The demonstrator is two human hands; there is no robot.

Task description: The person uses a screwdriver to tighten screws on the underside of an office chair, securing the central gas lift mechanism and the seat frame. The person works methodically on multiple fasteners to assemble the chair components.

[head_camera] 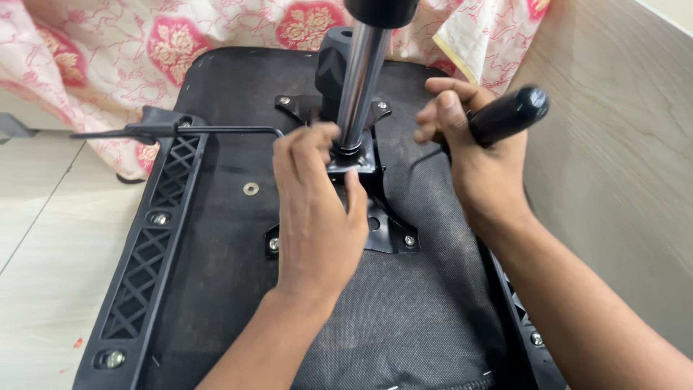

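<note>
Chair seat (404, 318) upside down on floor, black fabric underside up. Metal plate (382, 217) bolted at seat centre; chrome post (361, 87) rises from plate. Your left hand (317, 209) sits on plate at post base, fingers curled round collar there. Your right hand (469, 144), just right of post, clenched on black tool handle (509, 115). Thin lever rod (180, 131) runs left from post. Armrest bracket (148, 253) along seat's left edge. Flowered cloth (144, 43) beyond seat.
</note>
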